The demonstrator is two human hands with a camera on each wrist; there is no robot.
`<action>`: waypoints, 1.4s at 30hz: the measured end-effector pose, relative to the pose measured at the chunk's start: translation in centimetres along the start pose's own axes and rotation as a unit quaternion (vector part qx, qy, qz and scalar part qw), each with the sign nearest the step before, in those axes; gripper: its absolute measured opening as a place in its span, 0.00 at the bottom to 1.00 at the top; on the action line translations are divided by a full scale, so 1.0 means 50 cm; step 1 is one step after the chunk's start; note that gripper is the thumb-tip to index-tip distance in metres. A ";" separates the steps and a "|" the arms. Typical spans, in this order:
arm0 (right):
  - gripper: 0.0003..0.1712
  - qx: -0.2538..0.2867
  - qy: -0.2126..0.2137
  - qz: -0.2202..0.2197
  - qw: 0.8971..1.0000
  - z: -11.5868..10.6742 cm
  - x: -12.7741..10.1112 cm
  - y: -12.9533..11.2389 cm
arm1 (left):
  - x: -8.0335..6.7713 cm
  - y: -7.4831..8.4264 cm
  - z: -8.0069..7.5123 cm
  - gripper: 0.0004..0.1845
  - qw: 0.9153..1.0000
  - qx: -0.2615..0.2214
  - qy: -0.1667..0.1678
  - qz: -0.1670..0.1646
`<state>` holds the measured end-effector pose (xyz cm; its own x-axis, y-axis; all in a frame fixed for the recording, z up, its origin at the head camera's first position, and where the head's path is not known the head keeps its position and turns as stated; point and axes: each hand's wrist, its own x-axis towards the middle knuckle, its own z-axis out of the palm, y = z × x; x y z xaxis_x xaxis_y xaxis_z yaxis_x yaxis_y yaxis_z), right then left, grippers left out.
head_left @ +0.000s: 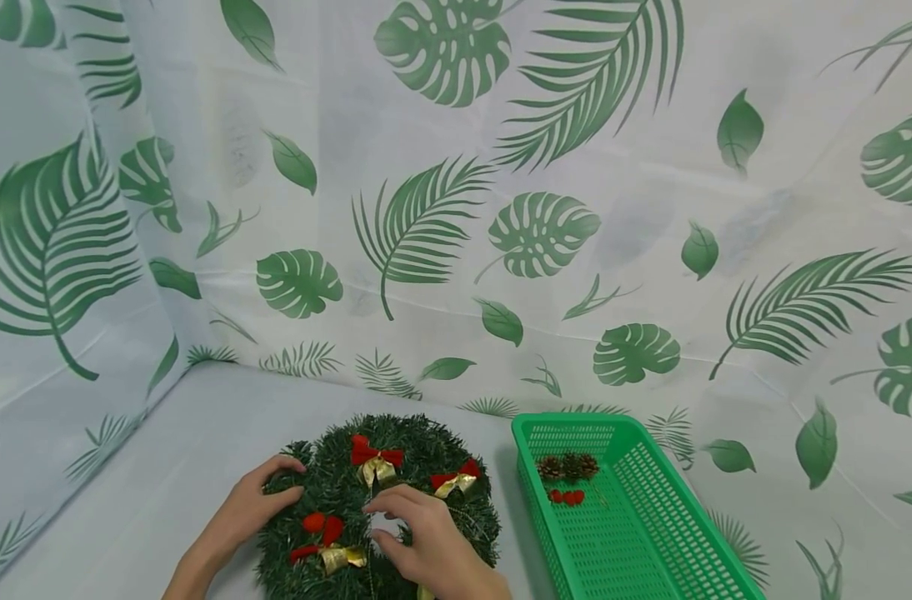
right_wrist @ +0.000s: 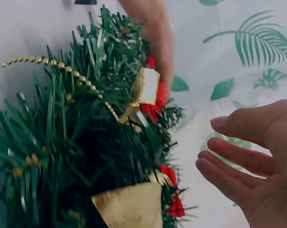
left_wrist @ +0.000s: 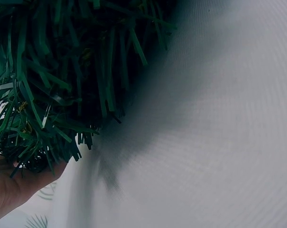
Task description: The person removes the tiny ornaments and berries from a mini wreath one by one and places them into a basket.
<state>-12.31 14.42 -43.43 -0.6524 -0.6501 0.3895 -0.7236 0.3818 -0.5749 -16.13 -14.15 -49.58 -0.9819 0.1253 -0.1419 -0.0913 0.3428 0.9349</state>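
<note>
The left hand (head_left: pixel 248 507) gripped the outer left rim of the round, bristly green tinsel wreath (head_left: pixel 336 492), fingers curled over its plastic needles. The wreath lay flat on the smooth white tablecloth (head_left: pixel 186 450), dressed with satin red-and-gold ribbon bows (head_left: pixel 376 461) and a thin gold bead string (right_wrist: pixel 62 69). The right hand (head_left: pixel 429 542) hovered over the wreath's hollow centre, its fingers loosely spread and only slightly bent, holding nothing. Right of the wreath stood a rectangular green plastic mesh basket (head_left: pixel 651 508), holding scaly brown pine cones (head_left: pixel 568 467) and small red berries (head_left: pixel 568 497) at its far end.
</note>
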 end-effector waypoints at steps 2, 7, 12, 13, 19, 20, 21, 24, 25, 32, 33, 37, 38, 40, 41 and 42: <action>0.14 0.007 -0.005 -0.002 1.000 0.006 0.004 0.002 | 0.000 -0.001 0.001 0.20 1.000 0.002 0.001 0.004; 0.14 0.018 -0.019 -0.002 1.000 0.021 0.012 0.003 | 0.001 -0.004 0.003 0.20 1.000 0.004 0.004 0.008; 0.14 0.022 -0.032 0.015 0.999 0.035 0.024 -0.002 | 0.001 -0.005 0.001 0.20 1.000 0.002 0.003 0.007; 0.14 0.020 -0.035 0.017 0.999 0.038 0.027 -0.004 | 0.001 -0.004 0.000 0.20 1.000 0.001 0.002 0.007; 0.15 -0.017 -0.050 0.006 0.999 0.057 0.044 -0.011 | -0.001 -0.005 -0.002 0.20 1.000 -0.002 0.001 0.013; 0.15 -0.026 -0.050 0.003 0.998 0.061 0.046 -0.012 | -0.001 -0.005 -0.002 0.20 1.000 -0.002 0.002 0.013; 0.15 -0.035 -0.051 -0.001 0.998 0.064 0.048 -0.013 | -0.001 -0.005 -0.002 0.20 1.000 -0.002 0.002 0.014; 0.14 -0.055 -0.052 -0.004 0.997 0.071 0.055 -0.016 | -0.001 -0.006 -0.002 0.20 1.000 -0.004 0.001 0.016; 0.15 -0.060 -0.054 -0.005 0.997 0.073 0.057 -0.017 | 0.000 -0.007 -0.001 0.20 1.000 -0.003 0.001 0.017; 0.14 -0.113 -0.069 -0.015 0.991 0.084 0.069 -0.020 | -0.001 -0.008 0.001 0.20 1.000 -0.004 0.000 0.018; 0.14 -0.118 -0.071 -0.017 0.990 0.085 0.071 -0.020 | -0.001 -0.008 0.001 0.20 1.000 -0.004 0.000 0.018; 0.14 -0.139 -0.079 -0.029 0.987 0.094 0.077 -0.017 | -0.003 -0.007 -0.001 0.20 1.000 -0.003 0.001 0.014; 0.14 -0.144 -0.080 -0.034 0.986 0.095 0.079 -0.016 | -0.003 -0.007 -0.001 0.20 1.000 -0.004 0.001 0.013; 0.14 -0.153 -0.078 -0.041 0.984 0.099 0.081 -0.014 | -0.002 -0.008 -0.001 0.20 1.000 -0.003 0.000 0.013; 0.14 -0.156 -0.076 -0.045 0.984 0.101 0.082 -0.013 | -0.002 -0.009 -0.001 0.20 1.000 -0.004 -0.001 0.012; 0.14 -0.159 -0.074 -0.048 0.983 0.102 0.082 -0.013 | -0.002 -0.010 -0.001 0.20 1.000 -0.003 -0.002 0.012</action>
<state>-13.38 8.15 -45.14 -0.5544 -0.7726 0.3094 -0.8298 0.4845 -0.2770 -16.01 -14.37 -50.00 -0.9832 0.1366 -0.1212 -0.0696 0.3333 0.9402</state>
